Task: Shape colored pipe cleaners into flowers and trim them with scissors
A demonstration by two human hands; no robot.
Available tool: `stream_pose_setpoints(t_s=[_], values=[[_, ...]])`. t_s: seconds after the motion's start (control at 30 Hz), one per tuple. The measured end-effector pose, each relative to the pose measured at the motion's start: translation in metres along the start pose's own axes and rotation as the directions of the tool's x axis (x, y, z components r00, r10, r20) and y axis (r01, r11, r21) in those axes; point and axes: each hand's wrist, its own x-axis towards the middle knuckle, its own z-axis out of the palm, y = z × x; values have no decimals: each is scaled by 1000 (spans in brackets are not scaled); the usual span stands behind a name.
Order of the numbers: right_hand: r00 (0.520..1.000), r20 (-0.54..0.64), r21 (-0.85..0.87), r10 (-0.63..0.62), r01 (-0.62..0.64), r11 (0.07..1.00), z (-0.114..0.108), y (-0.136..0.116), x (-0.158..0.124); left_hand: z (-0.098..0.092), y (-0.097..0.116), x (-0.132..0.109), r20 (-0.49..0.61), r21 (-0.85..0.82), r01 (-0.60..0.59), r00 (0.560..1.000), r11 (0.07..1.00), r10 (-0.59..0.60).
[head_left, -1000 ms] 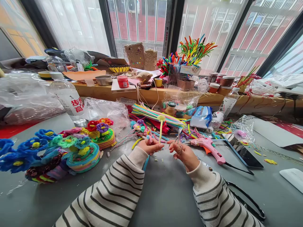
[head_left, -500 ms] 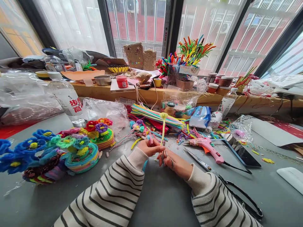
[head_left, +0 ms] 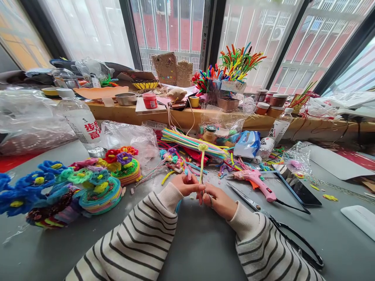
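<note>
Left grip: thumb and fingertips of the left hand (head_left: 185, 185) pressed together, pinching the yellow flower stem (head_left: 202, 168) low down; stem about upright, knotted bloom at top.
Right grip: fingers of the right hand (head_left: 219, 201) curled closed on a small metal tool (head_left: 209, 200), mostly hidden; set at the stem's lower end, contact uncertain.
Left arm: striped sleeve (head_left: 131, 238) slanting in from lower left, wrist low over the worktop (head_left: 199, 246).
Right arm: mirrors it from lower right; the two hands meet, fingertips just beside each other, around the stem's foot.
Worktop, left: blue flowers (head_left: 36, 181), then a turquoise coiled pot (head_left: 101, 197); a labelled bottle (head_left: 83, 123) behind, leaning.
Worktop, middle: heap of pastel fuzzy sticks (head_left: 187, 140) beyond the hands, behind the bloom.
Worktop, right: large scissors (head_left: 244, 197) lying near the right wrist; pink glue gun (head_left: 259, 183) behind, dark-screened phone (head_left: 299, 187) beyond.
Ledge: wooden (head_left: 175, 117), carrying a metal bowl (head_left: 126, 99), a red tub (head_left: 150, 100), lidded jars (head_left: 277, 102).
Window: barred panes, reddish wall outside.
</note>
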Motion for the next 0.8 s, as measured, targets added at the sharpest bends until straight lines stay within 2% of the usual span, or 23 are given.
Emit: stream_pose_setpoints(t_s=[0.3,0.47,0.63,0.8], values=[[991,-134,99,15,-1,995,3,-3,0,2,6,-3,-97,9,-14,995,1000,15],[986,-161,123,42,-22,992,0,0,0,2,6,-3,-139,31,-43,989,999,47],[997,-79,44,19,-16,999,0,-3,0,0,4,-1,-181,69,-85,979,994,96],[999,35,-26,27,-26,999,2,-6,-1,-1,3,-3,-102,61,-49,993,997,55]])
